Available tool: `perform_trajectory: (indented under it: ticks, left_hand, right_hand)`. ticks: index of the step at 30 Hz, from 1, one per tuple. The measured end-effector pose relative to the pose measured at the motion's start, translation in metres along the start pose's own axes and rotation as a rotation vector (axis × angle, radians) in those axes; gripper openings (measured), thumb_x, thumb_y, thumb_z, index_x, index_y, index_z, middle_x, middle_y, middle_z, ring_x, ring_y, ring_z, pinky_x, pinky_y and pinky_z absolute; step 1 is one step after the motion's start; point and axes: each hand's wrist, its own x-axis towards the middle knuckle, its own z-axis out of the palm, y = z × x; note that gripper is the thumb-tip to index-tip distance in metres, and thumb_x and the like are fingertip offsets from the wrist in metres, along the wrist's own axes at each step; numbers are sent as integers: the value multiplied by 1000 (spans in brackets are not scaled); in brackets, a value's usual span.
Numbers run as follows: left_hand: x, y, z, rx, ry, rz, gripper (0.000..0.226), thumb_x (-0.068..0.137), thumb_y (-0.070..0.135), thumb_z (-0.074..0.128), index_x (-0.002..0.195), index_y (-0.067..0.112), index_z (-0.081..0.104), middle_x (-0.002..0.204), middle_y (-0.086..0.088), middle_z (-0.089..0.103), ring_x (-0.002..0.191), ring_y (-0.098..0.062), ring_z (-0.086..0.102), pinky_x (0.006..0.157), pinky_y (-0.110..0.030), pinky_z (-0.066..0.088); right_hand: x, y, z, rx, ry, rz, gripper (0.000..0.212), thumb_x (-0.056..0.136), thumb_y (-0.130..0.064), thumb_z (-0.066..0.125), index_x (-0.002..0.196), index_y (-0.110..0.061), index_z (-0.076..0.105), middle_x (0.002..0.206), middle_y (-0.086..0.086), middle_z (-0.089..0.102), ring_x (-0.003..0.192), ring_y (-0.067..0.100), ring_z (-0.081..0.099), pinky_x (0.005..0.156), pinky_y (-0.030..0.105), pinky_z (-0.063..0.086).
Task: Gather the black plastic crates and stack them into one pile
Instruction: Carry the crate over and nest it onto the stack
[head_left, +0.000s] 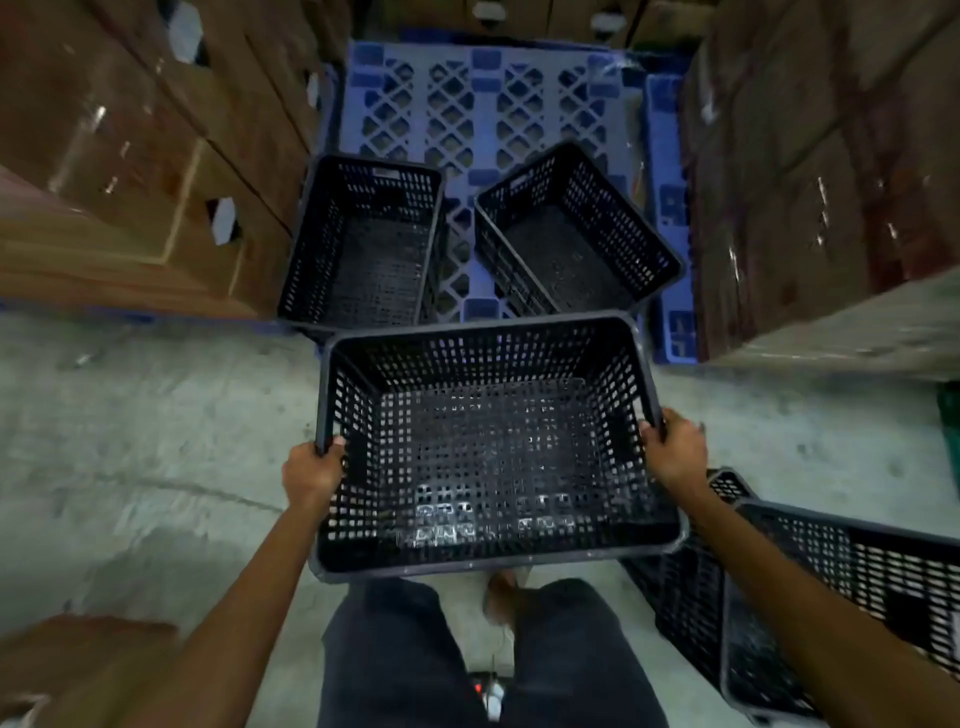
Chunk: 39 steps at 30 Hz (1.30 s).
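Both hands hold one black crate (493, 447) at mid-frame: the left hand (311, 467) has its grip closed over the left rim and the right hand (675, 449) over the right rim, likely so the wide, empty crate stays level and can drop squarely into another. Above it, two more crates, the left crate (363, 244) and the right crate (576, 234), sit apart on a blue pallet (488, 98) between cardboard boxes (130, 156), and further crates (831, 597) lie at lower right on the concrete floor (156, 426). No writing or brand is legible.

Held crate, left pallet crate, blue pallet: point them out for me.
held crate (483, 452), head view, on its mesh floor
left pallet crate (374, 265), head view, on its inner floor
blue pallet (467, 104), head view, on its bare lattice deck
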Motion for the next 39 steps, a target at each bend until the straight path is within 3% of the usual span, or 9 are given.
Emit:
perform_trajectory:
  ticks: [6,10,15,19,21,25,28,32,39]
  left_hand:
    - [-11,-26,37,96,-65,-38,44,92,41,61,96,-2,72,94,-25,73,88,-40,69,76,-44,55]
    - [7,-34,61,135,-68,-29,44,92,40,62,101,-1,72,96,-25,73,91,-41,69,77,-43,54]
    - [35,-41,96,118,-80,-23,44,92,40,61,97,-3,72,95,-26,73,89,-40,69,76,-44,53]
    - [59,-42,126,95,-80,-47,45,93,41,60,100,-2,71,99,-26,72,92,-40,68,79,-45,53]
    - [69,-43,139,69,-85,-37,46,93,43,60,105,0,71,104,-25,72,97,-40,68,86,-48,55]
    - [84,-45,163,-5,-132,16,49,91,47,61,111,4,71,107,-22,73,101,-38,69,90,-51,54]
    - [88,-43,175,-22,-100,76,49,90,54,57,114,13,72,103,-17,74,98,-35,69,87,-47,55]
    - [95,-35,182,37,-4,224,49,90,63,50,107,23,73,82,-6,71,78,-23,64,68,-31,45]
    - [97,-28,184,47,43,296,49,92,61,49,114,24,71,77,0,65,73,-19,59,66,-29,41]
  right_hand:
    - [-17,56,25,8,-46,92,24,99,-20,54,110,-1,63,77,19,66,70,36,62,58,34,44]
    - [-8,77,50,5,-56,101,23,99,-18,55,109,1,64,60,1,50,62,32,56,56,30,38]
    - [17,95,85,12,-25,121,23,99,-21,54,107,0,62,73,12,59,68,33,59,58,32,37]
    - [38,109,115,12,10,155,23,100,-22,53,107,-3,61,71,7,55,65,31,55,55,31,33]
    - [48,118,127,60,45,157,22,99,-22,54,109,-4,62,79,13,64,78,38,65,61,30,37]
    - [65,134,149,195,34,161,24,99,-20,55,116,-5,63,107,17,72,99,33,67,74,29,43]
    - [77,144,160,181,38,155,24,100,-21,52,115,-5,61,106,18,71,97,34,66,72,29,41]
    - [103,153,165,157,32,160,22,102,-22,46,111,-4,55,106,20,70,93,38,65,75,43,52]
    - [112,151,164,205,37,183,13,101,-18,49,105,-7,54,109,18,71,97,35,67,86,49,55]
